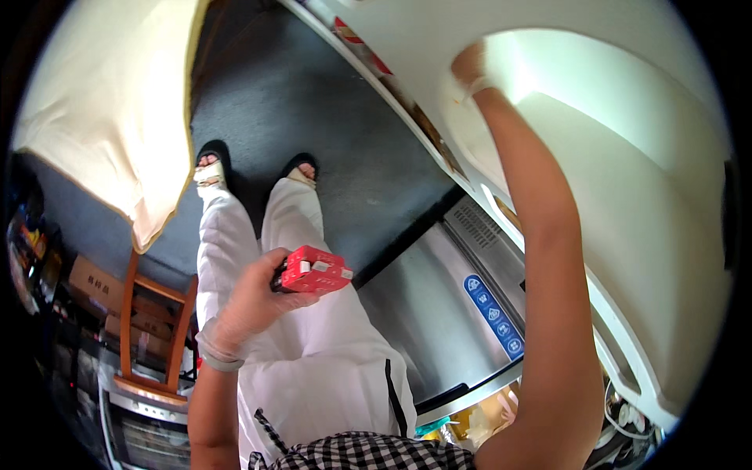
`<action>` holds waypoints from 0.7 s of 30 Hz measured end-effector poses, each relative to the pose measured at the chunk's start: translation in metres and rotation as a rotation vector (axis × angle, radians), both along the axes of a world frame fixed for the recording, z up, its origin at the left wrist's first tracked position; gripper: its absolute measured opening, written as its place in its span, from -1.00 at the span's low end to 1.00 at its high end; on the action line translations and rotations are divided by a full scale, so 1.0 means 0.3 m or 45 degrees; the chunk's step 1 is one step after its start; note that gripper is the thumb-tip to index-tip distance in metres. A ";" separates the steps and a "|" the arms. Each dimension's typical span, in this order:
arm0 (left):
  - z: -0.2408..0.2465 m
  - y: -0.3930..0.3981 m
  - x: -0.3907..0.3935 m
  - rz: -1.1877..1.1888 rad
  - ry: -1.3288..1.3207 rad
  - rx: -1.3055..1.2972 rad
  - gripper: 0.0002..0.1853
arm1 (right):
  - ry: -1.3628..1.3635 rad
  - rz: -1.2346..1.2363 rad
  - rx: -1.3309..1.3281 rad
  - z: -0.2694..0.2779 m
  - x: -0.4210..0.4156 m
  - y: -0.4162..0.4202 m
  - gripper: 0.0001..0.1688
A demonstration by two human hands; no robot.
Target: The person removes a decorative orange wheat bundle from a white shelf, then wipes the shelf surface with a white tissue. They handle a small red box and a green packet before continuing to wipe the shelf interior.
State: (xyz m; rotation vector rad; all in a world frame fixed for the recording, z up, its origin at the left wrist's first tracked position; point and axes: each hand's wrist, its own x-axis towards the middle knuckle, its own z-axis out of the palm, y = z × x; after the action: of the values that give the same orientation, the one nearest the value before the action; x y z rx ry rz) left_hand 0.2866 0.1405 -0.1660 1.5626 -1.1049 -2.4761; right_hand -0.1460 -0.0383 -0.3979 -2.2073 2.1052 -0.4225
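Note:
My left hand (252, 299), in a clear thin glove, holds a small red carton (317, 270) with white patches, together with something dark behind it, in front of my white trousers. My right arm reaches up and forward across a white cabinet-like surface (623, 164). The right hand (470, 64) is blurred and partly lost in glare at the rounded pale recess, with a clear glove edge at its wrist. Whether those fingers hold anything is not visible.
A steel-fronted appliance (435, 305) with a blue label stands below the white surface. A cream cloth (117, 106) hangs at upper left. A wooden chair (129, 317), cardboard boxes (97, 285) and an oven (150, 435) are at lower left. My sandalled feet stand on dark floor (352, 117).

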 end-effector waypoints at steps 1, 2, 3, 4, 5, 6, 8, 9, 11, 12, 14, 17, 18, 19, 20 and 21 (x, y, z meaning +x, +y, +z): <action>0.006 0.007 0.004 -0.014 -0.014 -0.008 -0.57 | -0.041 0.007 0.072 0.067 0.063 0.014 -0.73; 0.017 0.013 0.009 -0.027 -0.032 -0.015 -0.56 | -0.086 0.014 0.145 0.140 0.127 0.014 -0.71; 0.025 0.016 0.013 -0.048 -0.039 -0.047 -0.56 | -0.121 0.012 0.193 0.236 0.174 -0.005 -0.68; 0.027 0.019 0.014 -0.069 -0.058 -0.006 -0.56 | -0.153 0.001 0.249 0.291 0.173 -0.015 -0.66; 0.030 0.023 0.005 -0.045 -0.043 0.036 -0.56 | -0.177 -0.013 0.123 0.290 0.122 -0.074 -0.65; 0.025 0.023 -0.005 -0.033 -0.023 0.074 -0.56 | 0.064 -0.153 0.246 0.274 0.041 -0.144 -0.66; 0.010 0.032 0.003 -0.013 -0.031 0.103 -0.57 | 0.107 -0.250 0.259 0.236 -0.008 -0.238 -0.65; 0.004 0.041 0.006 -0.019 -0.033 0.090 -0.58 | 0.115 -0.274 0.253 0.227 -0.012 -0.260 -0.65; -0.006 0.039 0.012 -0.022 -0.049 0.095 -0.58 | 0.082 -0.222 0.208 0.183 0.006 -0.287 -0.65; 0.001 0.042 0.007 -0.007 -0.067 0.126 -0.58 | 0.044 -0.152 0.183 0.158 0.038 -0.273 -0.65; 0.004 0.063 0.008 0.022 -0.075 0.169 -0.58 | -0.003 0.009 0.126 0.120 0.093 -0.217 -0.65; 0.001 0.081 0.015 0.023 -0.042 0.167 -0.57 | -0.016 0.248 0.053 0.122 0.131 -0.107 -0.65; 0.008 0.077 0.012 0.004 -0.040 0.159 -0.57 | -0.035 0.305 0.059 0.132 0.144 -0.060 -0.65; 0.017 0.077 0.010 -0.013 -0.038 0.153 -0.56 | -0.067 0.330 0.091 0.153 0.157 -0.023 -0.65; 0.024 0.077 0.007 -0.014 -0.034 0.145 -0.56 | -0.116 0.330 0.152 0.175 0.170 0.014 -0.64; 0.030 0.075 0.005 -0.015 -0.027 0.133 -0.56 | -0.180 0.296 0.232 0.206 0.180 0.032 -0.64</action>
State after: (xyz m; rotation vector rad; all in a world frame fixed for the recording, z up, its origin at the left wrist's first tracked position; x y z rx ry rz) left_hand 0.2882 0.1630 -0.1570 1.6162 -1.0054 -2.5707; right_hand -0.0922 -0.0285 -0.3360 -2.2101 1.7194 -0.3431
